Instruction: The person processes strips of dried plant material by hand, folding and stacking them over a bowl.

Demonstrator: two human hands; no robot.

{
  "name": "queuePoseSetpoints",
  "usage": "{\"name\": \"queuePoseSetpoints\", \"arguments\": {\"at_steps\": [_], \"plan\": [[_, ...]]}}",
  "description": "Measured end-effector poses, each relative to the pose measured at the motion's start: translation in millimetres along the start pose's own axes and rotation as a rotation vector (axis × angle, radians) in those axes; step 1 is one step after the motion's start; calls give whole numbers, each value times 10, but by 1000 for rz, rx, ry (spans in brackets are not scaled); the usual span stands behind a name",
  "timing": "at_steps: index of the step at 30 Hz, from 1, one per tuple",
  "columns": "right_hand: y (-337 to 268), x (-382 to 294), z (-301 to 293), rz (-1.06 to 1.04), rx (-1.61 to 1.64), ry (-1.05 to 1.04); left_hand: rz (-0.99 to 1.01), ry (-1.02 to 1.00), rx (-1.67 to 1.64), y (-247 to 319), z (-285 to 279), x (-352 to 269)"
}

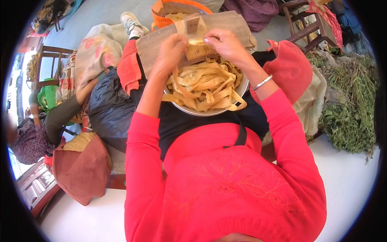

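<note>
A short pale-yellow strip (pixel 196 42) of plant fibre is stretched between my two hands. My left hand (pixel 172 50) pinches one end and my right hand (pixel 225 44) pinches the other. Just beneath the strip is a ridged wooden block (pixel 198 53), fixed to a wooden board (pixel 157 50) that lies across my knees. On my lap sits a round metal basin (pixel 199 114) heaped with long, flat yellowish strips (pixel 205 84). One strip hangs over the basin's left rim, and another loops over its front edge.
Beyond the board stands an orange container (pixel 157 15) with yellowish material inside. A black plastic bag (pixel 110 106) bulges at my left, near another person's arm (pixel 68 112). Cut green plants (pixel 347 112) are piled at the right, below a wooden stool (pixel 317 30).
</note>
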State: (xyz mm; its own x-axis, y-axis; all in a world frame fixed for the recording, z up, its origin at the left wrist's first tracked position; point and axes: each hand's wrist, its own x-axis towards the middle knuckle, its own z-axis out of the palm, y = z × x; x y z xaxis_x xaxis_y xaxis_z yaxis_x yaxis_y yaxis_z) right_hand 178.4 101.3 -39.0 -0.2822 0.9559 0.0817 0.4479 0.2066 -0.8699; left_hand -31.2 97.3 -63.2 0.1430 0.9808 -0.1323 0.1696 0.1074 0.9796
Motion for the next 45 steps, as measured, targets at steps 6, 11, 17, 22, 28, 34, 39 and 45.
{"name": "queuePoseSetpoints", "arguments": {"at_steps": [6,11,17,22,28,34,39,45], "plan": [[142,-145,-91,-323,-564,108,306,156,513,-93,-69,-55],[-450,-526,-4,-496,-563,265,-145,-35,-96,122,280,-588],[-504,-727,56,-390,-263,300,-427,-138,-720,582,697,-1208],[-672,-855,-208,-527,-205,163,-137,-307,75,1098,247,-1696],[-1651,-1270,-434,-692,279,-380,813,-298,918,2521,-44,-1988],[-1706,-1422,-634,-117,857,-536,348,-339,-134,1844,268,-1608],[-1078,-966,-255,-171,122,288,166,-272,-314,1055,704,-1423],[-737,-874,-25,-316,-415,394,-91,-153,-535,778,787,-1182]]}}
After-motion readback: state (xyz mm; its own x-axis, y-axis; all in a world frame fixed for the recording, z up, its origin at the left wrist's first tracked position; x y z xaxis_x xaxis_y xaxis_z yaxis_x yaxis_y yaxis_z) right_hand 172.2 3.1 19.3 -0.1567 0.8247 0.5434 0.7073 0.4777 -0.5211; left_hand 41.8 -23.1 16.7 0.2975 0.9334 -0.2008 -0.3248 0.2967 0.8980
